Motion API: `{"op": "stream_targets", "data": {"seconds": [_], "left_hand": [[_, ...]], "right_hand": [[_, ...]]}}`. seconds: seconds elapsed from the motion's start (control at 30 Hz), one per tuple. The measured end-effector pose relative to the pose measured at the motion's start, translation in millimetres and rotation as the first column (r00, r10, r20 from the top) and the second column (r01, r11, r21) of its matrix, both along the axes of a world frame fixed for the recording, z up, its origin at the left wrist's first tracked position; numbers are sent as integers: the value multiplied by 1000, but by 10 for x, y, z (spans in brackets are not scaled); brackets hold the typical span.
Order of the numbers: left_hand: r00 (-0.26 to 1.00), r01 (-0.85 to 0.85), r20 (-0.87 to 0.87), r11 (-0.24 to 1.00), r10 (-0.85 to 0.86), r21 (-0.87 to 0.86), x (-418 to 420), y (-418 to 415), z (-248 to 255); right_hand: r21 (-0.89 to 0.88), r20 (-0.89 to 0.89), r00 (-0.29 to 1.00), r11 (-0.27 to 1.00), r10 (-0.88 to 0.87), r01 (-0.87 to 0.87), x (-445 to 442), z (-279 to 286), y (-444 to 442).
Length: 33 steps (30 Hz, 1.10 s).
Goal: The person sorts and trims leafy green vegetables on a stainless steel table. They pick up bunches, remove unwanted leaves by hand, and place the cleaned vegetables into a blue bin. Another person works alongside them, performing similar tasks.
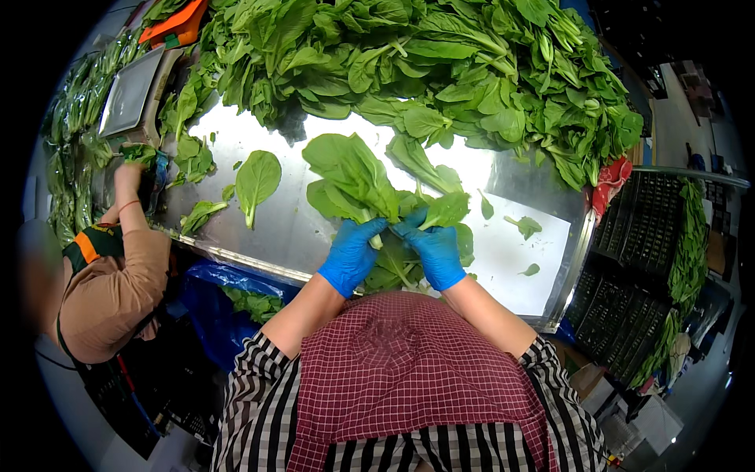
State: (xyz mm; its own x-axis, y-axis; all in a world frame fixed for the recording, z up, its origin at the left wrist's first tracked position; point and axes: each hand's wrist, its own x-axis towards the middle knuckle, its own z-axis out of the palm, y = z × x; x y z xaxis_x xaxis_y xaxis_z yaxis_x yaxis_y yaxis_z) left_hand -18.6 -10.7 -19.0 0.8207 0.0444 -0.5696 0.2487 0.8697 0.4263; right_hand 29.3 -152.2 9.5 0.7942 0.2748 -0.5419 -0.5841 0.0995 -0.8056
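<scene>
My left hand (355,251), in a blue glove, grips a bunch of leafy greens (351,177) by its pale stalks, with the broad leaves fanning away from me. Close beside it, my right hand (433,245), also gloved in blue, has its fingers pinched at a green leaf (446,209). Part of that leaf's stalk is hidden by the fingers. Under and between both hands lie loose leaves (392,265). Just beyond my right hand, another leafy stem (422,165) rests on the metal table (283,242).
A large heap of greens (365,65) covers the table's far side. Single leaves (258,183) and a white sheet (519,265) lie nearer. At left are a scale (133,91), bagged greens (71,112) and a co-worker's arm (133,218). Black crates (625,283) stand at right, a blue bag (206,312) below.
</scene>
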Motion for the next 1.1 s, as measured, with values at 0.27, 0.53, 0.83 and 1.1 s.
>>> {"op": "stream_targets", "data": {"seconds": [0.27,0.53,0.83,1.1], "left_hand": [[987,146,60,989,-147,17,-84,114,28],[991,135,13,990,-136,46,-93,57,79],[982,187,-47,957,-181,222,-132,51,24],[992,113,-71,970,-100,213,-130,8,58]], "right_hand": [[-185,-5,982,965,191,-188,28,61,12],[-10,-123,991,999,43,-45,-55,28,1],[-153,-64,974,962,219,-227,-75,36,-34],[-106,-144,978,980,151,-167,-102,-13,-41]]}}
